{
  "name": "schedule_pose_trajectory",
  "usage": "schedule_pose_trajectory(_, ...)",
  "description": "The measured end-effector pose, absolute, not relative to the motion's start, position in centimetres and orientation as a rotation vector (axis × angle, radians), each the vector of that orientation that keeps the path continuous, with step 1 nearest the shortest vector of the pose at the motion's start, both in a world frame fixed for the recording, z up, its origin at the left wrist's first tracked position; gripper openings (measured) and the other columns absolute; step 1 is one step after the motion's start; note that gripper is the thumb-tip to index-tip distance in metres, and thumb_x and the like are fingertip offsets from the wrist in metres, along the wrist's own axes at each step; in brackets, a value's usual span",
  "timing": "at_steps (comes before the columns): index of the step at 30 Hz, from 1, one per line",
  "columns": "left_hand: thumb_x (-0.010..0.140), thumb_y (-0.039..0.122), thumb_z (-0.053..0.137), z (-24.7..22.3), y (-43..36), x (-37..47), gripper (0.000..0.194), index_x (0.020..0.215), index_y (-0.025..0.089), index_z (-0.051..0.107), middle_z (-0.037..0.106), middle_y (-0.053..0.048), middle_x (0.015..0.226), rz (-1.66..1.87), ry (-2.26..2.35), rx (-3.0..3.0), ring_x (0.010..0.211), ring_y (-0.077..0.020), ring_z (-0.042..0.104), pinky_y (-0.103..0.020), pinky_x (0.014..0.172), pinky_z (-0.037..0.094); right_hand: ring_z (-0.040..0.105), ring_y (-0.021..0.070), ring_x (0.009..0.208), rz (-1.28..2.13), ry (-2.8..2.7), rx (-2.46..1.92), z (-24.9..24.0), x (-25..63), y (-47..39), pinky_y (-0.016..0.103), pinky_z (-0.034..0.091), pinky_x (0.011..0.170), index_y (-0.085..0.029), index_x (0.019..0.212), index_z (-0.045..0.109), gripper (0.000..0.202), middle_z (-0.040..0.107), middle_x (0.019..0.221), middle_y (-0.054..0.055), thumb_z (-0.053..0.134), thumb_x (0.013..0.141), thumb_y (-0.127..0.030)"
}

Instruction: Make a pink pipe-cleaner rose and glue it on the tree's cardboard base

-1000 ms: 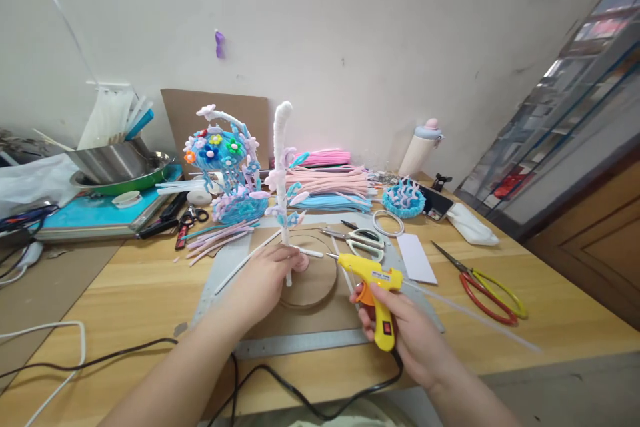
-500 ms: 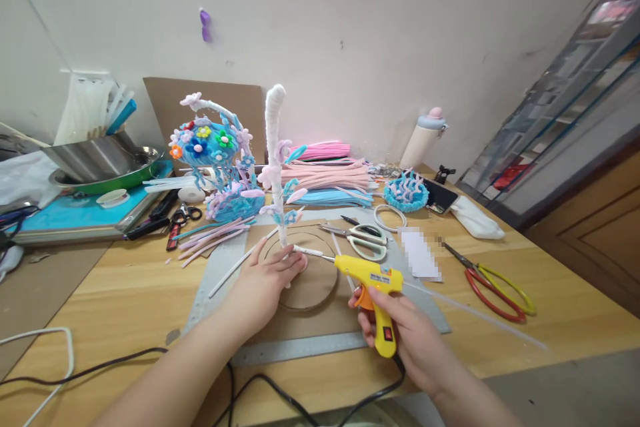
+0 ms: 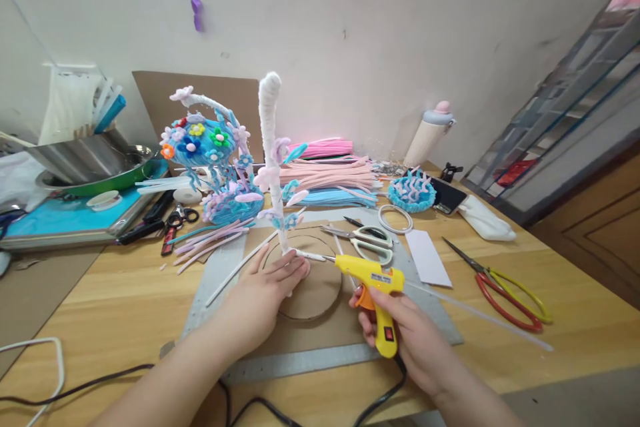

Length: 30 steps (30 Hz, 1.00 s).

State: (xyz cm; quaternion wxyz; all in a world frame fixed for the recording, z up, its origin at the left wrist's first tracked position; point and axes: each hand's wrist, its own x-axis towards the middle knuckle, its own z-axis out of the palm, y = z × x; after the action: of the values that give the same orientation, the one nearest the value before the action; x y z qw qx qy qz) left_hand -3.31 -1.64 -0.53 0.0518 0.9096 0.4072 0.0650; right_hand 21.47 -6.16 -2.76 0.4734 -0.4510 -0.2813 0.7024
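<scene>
Right hand (image 3: 406, 321) clenched round glue gun (image 3: 367, 271) — nozzle (image 3: 331, 259) at right tip of crosswise white prong (image 3: 311, 255); left hand (image 3: 264, 295) over stem (image 3: 270, 123) base — grasp unclear.

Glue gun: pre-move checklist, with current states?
1. Glue gun gripped by right hand: ok.
2. Glue stick in at the rear: ok, long end sticks out.
3. Nozzle at the tip of the white side piece: ok.
4. White stem upright, left hand at its base: ok.
5. Power cord plugged in: cannot tell, plug out of view.
6. Nozzle hot: cannot tell.
</scene>
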Motion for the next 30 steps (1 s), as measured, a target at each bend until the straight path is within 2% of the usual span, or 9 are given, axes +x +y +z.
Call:
schedule_pose_trajectory(1, 0.073, -0.006, 0.037, -0.3, -1.6, -3.2, 0.077, 0.141, 0.03, 0.038, 0.044, 0.002, 0.146, 0.258, 1.275, 2.728, 0.137, -0.0179, 0.033, -0.049, 0.116, 0.011, 0.052, 0.0092, 0.056, 1.715, -0.681, -1.112, -2.9, 21.6, -6.2, 0.02, 0.044, 0.047, -0.015, 0.09, 0.066, 0.03, 0.064, 0.085, 0.004, 0.068, 0.079, -0.043)
schedule_pose_trajectory(3, 0.08, 0.001, 0.039, 0.0, -1.5, -2.6, 0.058, 0.129, 0.029, 0.053, 0.056, -0.001, 0.134, 0.383, 1.436, 2.595, 0.128, -0.0192, 0.045, -0.043, 0.111, 0.026, 0.052, 0.0093, 0.057, 1.704, -0.67, -1.131, -3.1, 21.8, -6.4, 0.02, 0.044, 0.047, -0.015, 0.089, 0.066, 0.031, 0.064, 0.086, 0.005, 0.068, 0.079, -0.044)
schedule_pose_trajectory(5, 0.089, 0.015, 0.043, 0.3, -1.2, -1.4, 0.033, 0.11, 0.027, 0.066, 0.066, -0.003, 0.115, 0.446, 1.619, 2.44, 0.109, -0.0192, 0.058, -0.034, 0.096, 0.042, 0.052, 0.0097, 0.057, 1.698, -0.657, -1.146, -3.3, 22.0, -6.5, 0.02, 0.044, 0.047, -0.015, 0.09, 0.066, 0.032, 0.064, 0.086, 0.005, 0.069, 0.078, -0.044)
schedule_pose_trajectory(7, 0.092, 0.025, 0.044, 0.5, -0.7, 0.0, 0.026, 0.097, 0.026, 0.069, 0.068, -0.003, 0.101, 0.421, 1.73, 2.35, 0.092, -0.0179, 0.063, -0.029, 0.079, 0.047, 0.052, 0.01, 0.058, 1.702, -0.645, -1.152, -3.5, 22.0, -6.5, 0.021, 0.044, 0.047, -0.015, 0.089, 0.066, 0.032, 0.064, 0.086, 0.005, 0.07, 0.077, -0.044)
schedule_pose_trajectory(9, 0.09, 0.025, 0.047, 0.7, 0.0, 1.4, 0.023, 0.09, 0.026, 0.069, 0.07, -0.003, 0.094, 0.353, 1.813, 2.299, 0.085, -0.019, 0.065, -0.029, 0.071, 0.048, 0.052, 0.0101, 0.057, 1.705, -0.641, -1.146, -3.5, 21.9, -6.5, 0.021, 0.044, 0.047, -0.015, 0.089, 0.066, 0.032, 0.064, 0.085, 0.005, 0.07, 0.077, -0.043)
schedule_pose_trajectory(14, 0.087, 0.023, 0.047, 1.3, 1.6, 3.5, 0.023, 0.086, 0.022, 0.07, 0.072, -0.009, 0.085, 0.13, 2.01, 2.199, 0.078, -0.0245, 0.068, -0.031, 0.063, 0.046, 0.052, 0.0104, 0.058, 1.709, -0.63, -1.119, -3.3, 21.8, -6.6, 0.021, 0.045, 0.047, -0.015, 0.089, 0.066, 0.032, 0.063, 0.085, 0.005, 0.069, 0.078, -0.045)
schedule_pose_trajectory(22, 0.088, 0.024, 0.046, 1.2, 2.2, 4.1, 0.024, 0.089, 0.022, 0.069, 0.073, -0.01, 0.09, -0.043, 2.069, 2.192, 0.079, -0.0238, 0.068, -0.032, 0.066, 0.048, 0.052, 0.0101, 0.057, 1.74, -0.625, -1.093, -3.1, 22.3, -6.6, 0.021, 0.045, 0.047, -0.014, 0.088, 0.067, 0.033, 0.063, 0.085, 0.005, 0.069, 0.078, -0.045)
schedule_pose_trajectory(30, 0.094, 0.023, 0.033, 0.3, 1.4, 4.4, 0.031, 0.1, 0.014, 0.062, 0.071, -0.016, 0.094, -0.067, 2.11, 2.247, 0.081, -0.0286, 0.069, -0.037, 0.067, 0.049, 0.051, 0.0102, 0.057, 1.74, -0.608, -1.079, -3.1, 22.3, -6.5, 0.021, 0.045, 0.046, -0.015, 0.089, 0.067, 0.033, 0.063, 0.084, 0.005, 0.069, 0.077, -0.045)
